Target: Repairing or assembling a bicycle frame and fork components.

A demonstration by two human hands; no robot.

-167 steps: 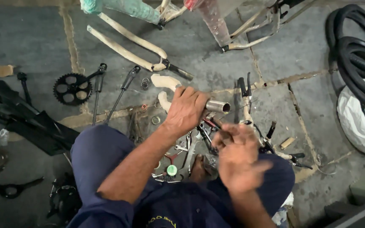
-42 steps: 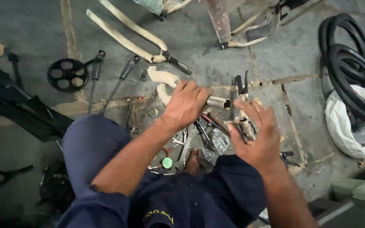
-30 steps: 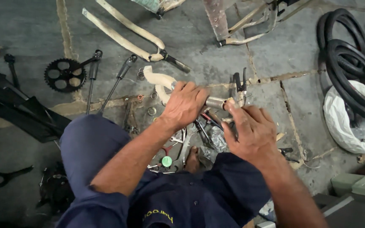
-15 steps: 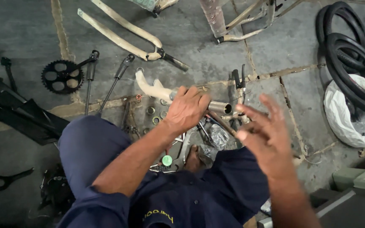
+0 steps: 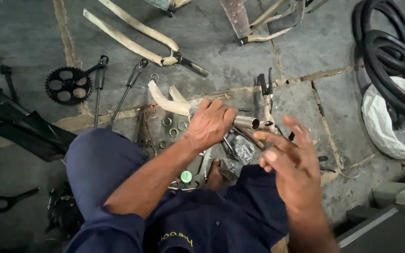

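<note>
Nearest you: your right hand (image 5: 289, 164) hangs in the air above your lap, fingers (image 5: 277, 140) spread wide and holding nothing, blurred.
Left hand: your left hand (image 5: 210, 124) is closed over the crown of the cream-painted metal bicycle fork (image 5: 165, 98), fingers wrapped tight about it.
Where the fork is: raised just off the grey stone floor (image 5: 221, 51) in front of your knees, among loose parts.
Long axis: roughly level, running left to right across your view; the bare steel steerer tube (image 5: 246, 122) points right toward your free hand, and the two curved blades point up-left, away from you.
Progress: by my reading the fork is already out of its frame and stripped; small metal rings (image 5: 174, 127) lie beside it on the floor, so refitting looks not yet begun.
Under the hands: a heap of hand tools (image 5: 230, 147) and a green-capped small item (image 5: 186, 176).
Farther left: a black chainring with crank (image 5: 69, 85) and long rods.
Farthest: cream frame tubes (image 5: 137, 37) and black tyres (image 5: 392, 61) over a white sack (image 5: 385, 122).
</note>
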